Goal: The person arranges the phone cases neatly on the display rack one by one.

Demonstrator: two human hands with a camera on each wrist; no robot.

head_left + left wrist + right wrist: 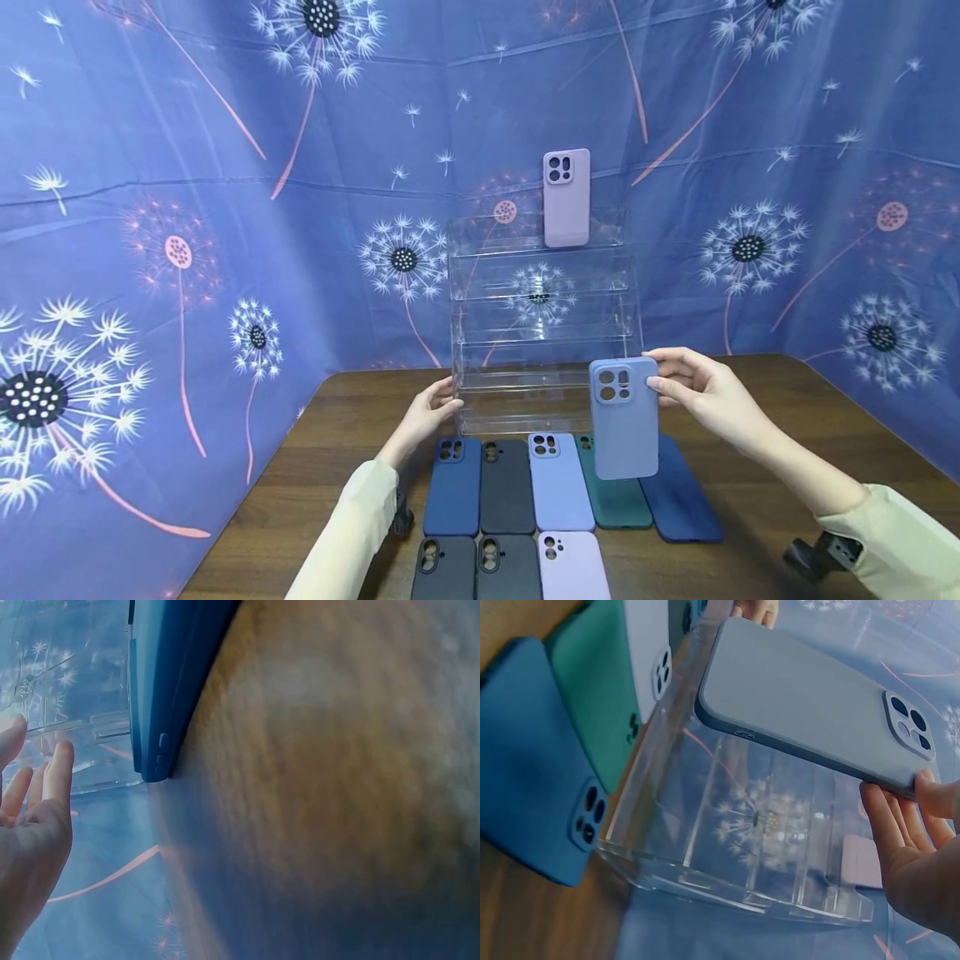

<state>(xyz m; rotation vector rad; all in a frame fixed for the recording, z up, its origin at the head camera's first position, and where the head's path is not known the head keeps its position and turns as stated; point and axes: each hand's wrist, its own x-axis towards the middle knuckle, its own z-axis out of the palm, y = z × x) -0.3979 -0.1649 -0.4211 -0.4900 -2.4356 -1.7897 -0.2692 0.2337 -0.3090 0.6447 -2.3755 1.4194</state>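
A light blue phone case (626, 421) is upright in my right hand (693, 387), which pinches its upper right edge between thumb and fingers. Its four camera holes also show in the right wrist view. My left hand (431, 408) is at the lower left side of a clear tiered display rack (540, 379). In the left wrist view its fingers (58, 769) are extended and slightly spread, fingertips right at the clear plastic. A pink phone case (567, 200) stands on the rack's top tier, at the right.
In front of the rack, phone cases lie in two rows on the wooden table (300, 467): dark blue (453, 492), black (507, 492), periwinkle (561, 487), green (622, 504), another blue (682, 496), with black and lilac (573, 571) ones nearer. A dandelion-print cloth (337, 208) hangs behind.
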